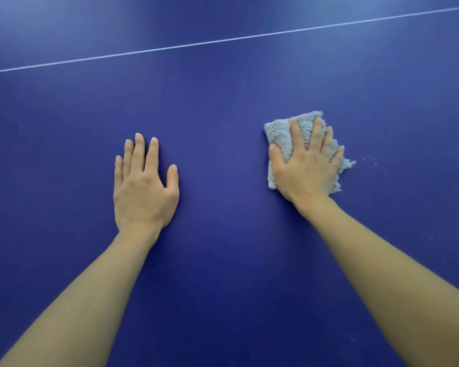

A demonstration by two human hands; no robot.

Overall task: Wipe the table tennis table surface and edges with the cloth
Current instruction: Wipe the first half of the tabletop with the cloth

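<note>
Right hand [306, 168] is pressing flat w/ spread, straight fingers on a fluffy grey cloth [281, 133], which is lying on the blue table [223, 154], right of center. Left hand [143, 181] is resting palm-down, fingers straight, on bare table to the left, holding nothing. White line [223, 41] is running across the far side.

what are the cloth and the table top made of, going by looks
Cloth: soft fleecy fabric, likely microfibre or terry, pale grey, matte; its pile is fuzzy and its edges tufted and ragged under the flat right hand.
Table: hard, smooth board with a blue painted or coated finish, semi-matte; soft light sheen and a crisp white line. Core not visible.
</note>
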